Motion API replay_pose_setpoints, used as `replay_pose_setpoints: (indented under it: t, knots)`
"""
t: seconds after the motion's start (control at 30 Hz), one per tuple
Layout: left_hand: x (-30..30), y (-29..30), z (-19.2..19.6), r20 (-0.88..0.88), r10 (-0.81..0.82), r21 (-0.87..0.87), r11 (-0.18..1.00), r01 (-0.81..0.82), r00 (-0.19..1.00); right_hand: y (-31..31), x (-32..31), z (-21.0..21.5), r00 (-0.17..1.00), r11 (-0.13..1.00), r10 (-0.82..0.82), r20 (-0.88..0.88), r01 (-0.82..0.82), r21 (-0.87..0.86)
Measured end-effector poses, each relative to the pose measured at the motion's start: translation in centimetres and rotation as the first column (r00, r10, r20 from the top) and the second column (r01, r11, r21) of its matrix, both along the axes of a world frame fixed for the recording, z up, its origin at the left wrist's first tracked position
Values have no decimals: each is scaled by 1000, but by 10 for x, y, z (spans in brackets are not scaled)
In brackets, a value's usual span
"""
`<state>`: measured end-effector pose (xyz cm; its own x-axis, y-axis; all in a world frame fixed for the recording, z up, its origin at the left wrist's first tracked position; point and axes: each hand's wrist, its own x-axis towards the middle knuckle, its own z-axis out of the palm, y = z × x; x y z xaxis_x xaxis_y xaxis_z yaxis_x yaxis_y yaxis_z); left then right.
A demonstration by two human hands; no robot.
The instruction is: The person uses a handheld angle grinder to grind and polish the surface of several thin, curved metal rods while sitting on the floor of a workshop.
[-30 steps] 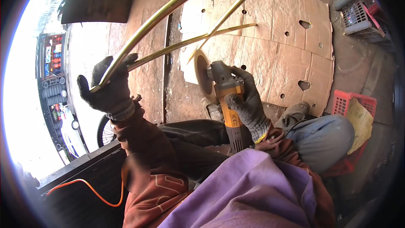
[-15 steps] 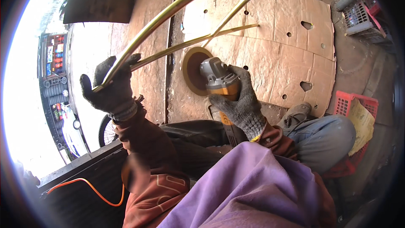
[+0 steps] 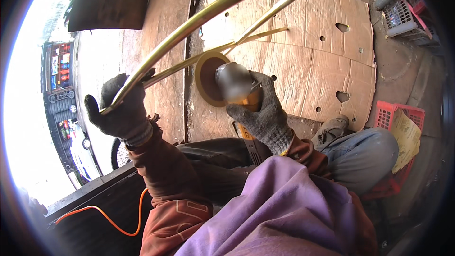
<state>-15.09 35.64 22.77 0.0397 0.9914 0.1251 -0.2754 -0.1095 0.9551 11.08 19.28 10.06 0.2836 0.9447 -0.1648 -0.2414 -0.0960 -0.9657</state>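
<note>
Nearest the camera, the gloved left hand [image 3: 124, 114] was wrapped tight around the end of a curved brass-coloured rod [image 3: 199, 19], which arched up and away over the cardboard sheets [image 3: 327, 57] on the floor. The gloved right hand [image 3: 265, 114] was clenched around an angle grinder [image 3: 237, 87], its disc [image 3: 207, 79] just beside the thinner rods. Polishing well likely called for a steady rod and light pressure. Compared with a second before, the disc had turned to face the camera.

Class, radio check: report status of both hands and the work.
Left hand grips brass rod. Right hand holds angle grinder, disc beside rod. Nothing in the way.
</note>
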Motion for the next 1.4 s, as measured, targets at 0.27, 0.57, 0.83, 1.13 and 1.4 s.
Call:
replay_pose_setpoints:
  t: [0.27, 0.57, 0.83, 1.13, 1.4]
  knots:
    - [40, -12, 10, 47, 106, -72, 992, -102, 993, 1, 1, -7, 997, 1000, -30, 70, 29, 4]
    - [39, -10, 10, 215, -27, -75, 996, 44, 976, 1, 5, -15, 999, 998, -37, 12, 37, -51]
    - [45, -13, 13, 184, 63, -94, 994, -46, 981, 2, 7, -16, 999, 995, -50, -17, 49, -83]
    - [46, -13, 13, 199, 88, -94, 993, -70, 976, 3, 6, -24, 997, 995, -65, -50, 61, -81]
    - [32, -9, 11, 211, -78, -62, 994, 93, 974, 3, 6, -25, 995, 991, -70, -70, 61, -118]
